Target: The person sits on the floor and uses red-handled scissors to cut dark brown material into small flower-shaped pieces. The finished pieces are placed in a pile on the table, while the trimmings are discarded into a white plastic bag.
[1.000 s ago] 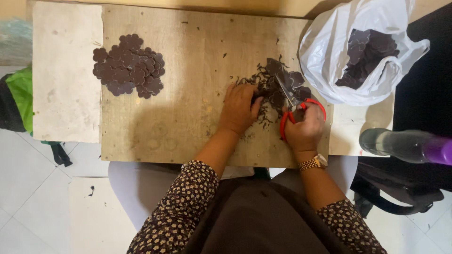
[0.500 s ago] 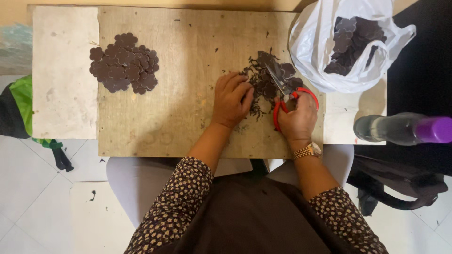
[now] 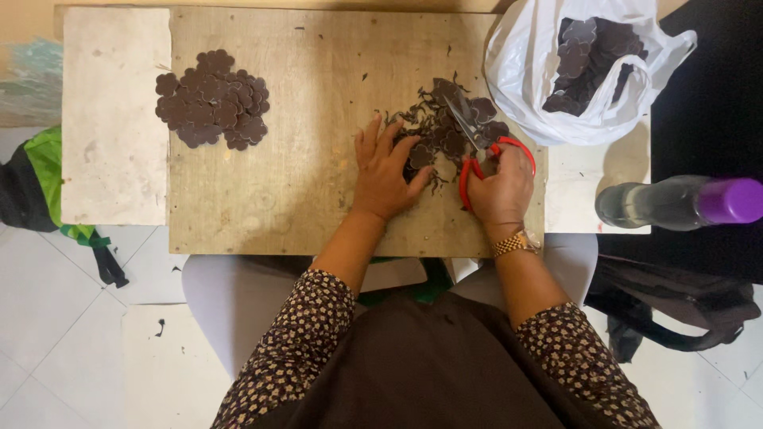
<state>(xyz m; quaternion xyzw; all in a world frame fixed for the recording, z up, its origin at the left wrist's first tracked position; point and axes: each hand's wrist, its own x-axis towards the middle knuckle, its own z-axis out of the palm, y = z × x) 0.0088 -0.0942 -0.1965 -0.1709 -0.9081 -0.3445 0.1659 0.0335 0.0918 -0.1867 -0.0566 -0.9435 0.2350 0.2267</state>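
Dark flower-shaped cutouts lie heaped at the tabletop's left. Right of them, the left hand rests flat, fingers spread, touching a pile of scraps. The right hand is closed around red-handled scissors, whose blades lie over the scraps. A white bag holds more cutouts at far right.

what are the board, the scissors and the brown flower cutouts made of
Board: looks like bare wood or plywood, matte, grainy and stained. Scissors in the right hand: dull grey metal blades, glossy red handles, likely plastic. Flower cutouts: thin, flat, matte dark brown sheet, perhaps leather, foam or card; cannot tell which.
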